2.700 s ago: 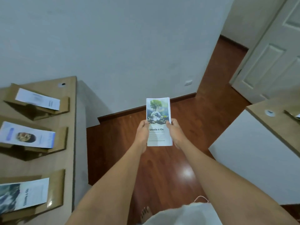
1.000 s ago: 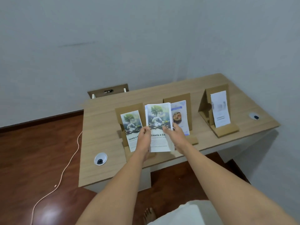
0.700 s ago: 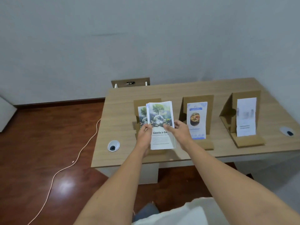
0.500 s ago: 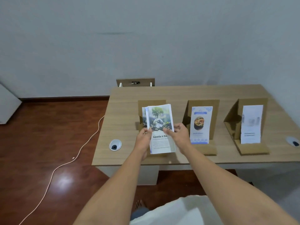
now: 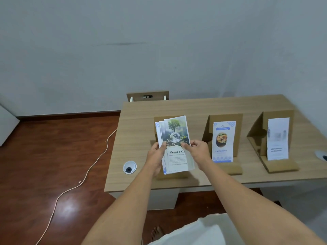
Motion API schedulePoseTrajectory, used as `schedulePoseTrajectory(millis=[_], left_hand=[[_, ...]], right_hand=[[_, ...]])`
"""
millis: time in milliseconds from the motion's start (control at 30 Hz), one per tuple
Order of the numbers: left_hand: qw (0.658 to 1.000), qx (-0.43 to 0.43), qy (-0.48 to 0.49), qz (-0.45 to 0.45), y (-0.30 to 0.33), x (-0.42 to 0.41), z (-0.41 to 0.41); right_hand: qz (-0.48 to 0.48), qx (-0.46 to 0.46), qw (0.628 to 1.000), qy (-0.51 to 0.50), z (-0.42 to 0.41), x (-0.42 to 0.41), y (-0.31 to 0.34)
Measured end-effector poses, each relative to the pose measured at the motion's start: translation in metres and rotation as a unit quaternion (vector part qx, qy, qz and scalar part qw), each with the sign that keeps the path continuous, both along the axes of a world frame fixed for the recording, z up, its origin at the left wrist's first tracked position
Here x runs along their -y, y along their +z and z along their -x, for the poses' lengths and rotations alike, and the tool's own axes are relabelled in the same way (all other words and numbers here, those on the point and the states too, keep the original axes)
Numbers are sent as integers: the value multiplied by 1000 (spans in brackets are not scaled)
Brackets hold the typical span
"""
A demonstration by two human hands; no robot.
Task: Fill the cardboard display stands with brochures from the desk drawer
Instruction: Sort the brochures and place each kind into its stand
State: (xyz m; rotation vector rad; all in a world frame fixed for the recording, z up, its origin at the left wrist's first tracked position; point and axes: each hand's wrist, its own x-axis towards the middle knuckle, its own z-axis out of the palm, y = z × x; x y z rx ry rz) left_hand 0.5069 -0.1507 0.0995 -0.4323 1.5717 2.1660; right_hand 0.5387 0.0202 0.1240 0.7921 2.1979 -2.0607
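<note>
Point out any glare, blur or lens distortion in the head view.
Head view: a glare patch shines on the wood floor; print on the white brochure in the right stand is too blurred to read; "Liceria & Co." on the brochure stack is sharp; the wide-angle lens splays the forearms.

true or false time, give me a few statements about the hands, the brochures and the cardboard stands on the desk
1. Both hands hold the brochure stack. True: the left hand and the right hand grip its sides.
2. The top brochure shows a bowl of food. False: it shows a tree above a globe.
3. The middle stand holds a blue-trimmed brochure. True.
4. The right stand is empty. False: a white brochure stands in it.
5. The stack lies flat on the desk. False: it is held up in front of the left stand.
</note>
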Motion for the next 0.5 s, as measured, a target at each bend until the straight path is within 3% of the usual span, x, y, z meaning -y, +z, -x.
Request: schedulePoseTrajectory(millis=[500], left_hand=[[999, 16, -16, -36, 5, 13, -7]], right_hand=[[46, 6, 998, 48, 2, -4, -6]])
